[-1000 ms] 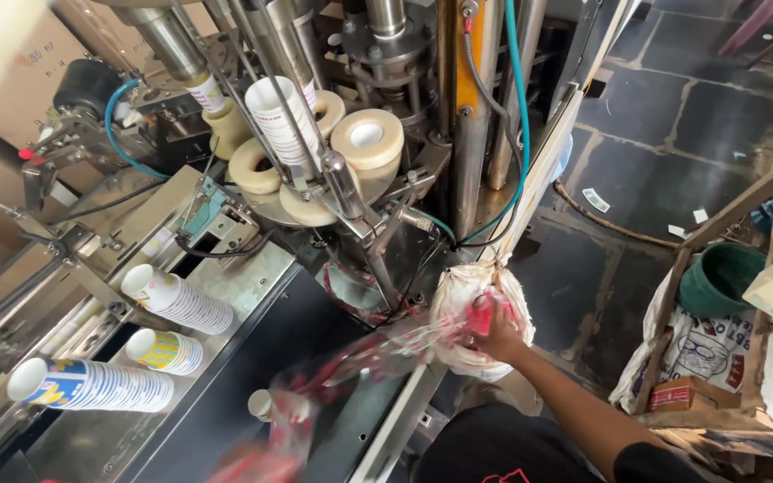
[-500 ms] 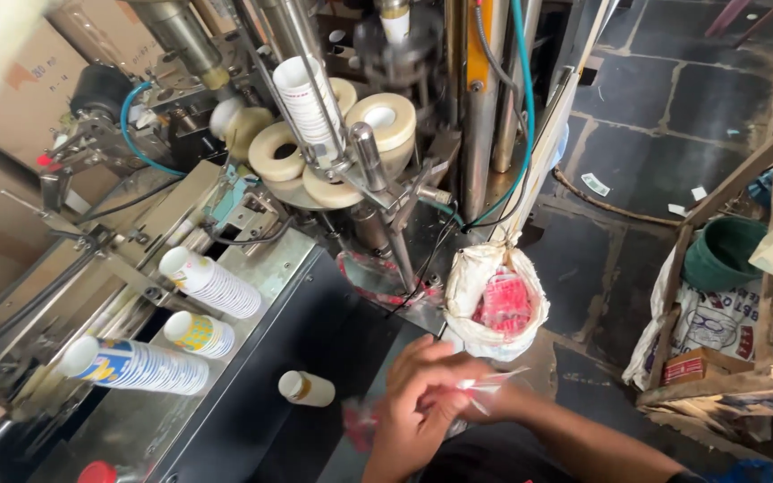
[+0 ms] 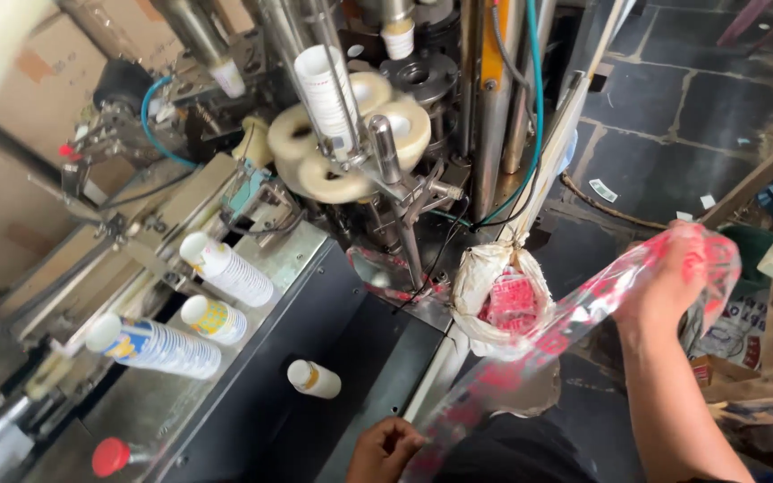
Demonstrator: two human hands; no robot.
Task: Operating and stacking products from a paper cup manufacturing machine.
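Note:
My right hand (image 3: 673,277) is pushed inside a long clear plastic sleeve bag with red print (image 3: 565,326), stretching it up to the right. My left hand (image 3: 385,447) grips the bag's lower end near the bottom edge of the view. Behind the bag a white sack (image 3: 503,295) holding more red-printed bags hangs from the machine. Stacks of paper cups (image 3: 230,273) lie on the metal machine table (image 3: 301,255) to the left of my hands.
A cup-forming machine (image 3: 360,143) with cream round moulds, steel rods and blue hoses fills the top. More cup stacks (image 3: 156,344) and a single cup (image 3: 313,378) lie on the table. A red button (image 3: 109,456) sits bottom left. Boxes and a wooden frame (image 3: 753,183) stand right on the dark floor.
My right hand has gone into the plastic bag and swung up to the right, drawing it out long. My left hand has dropped low, holding the other end.

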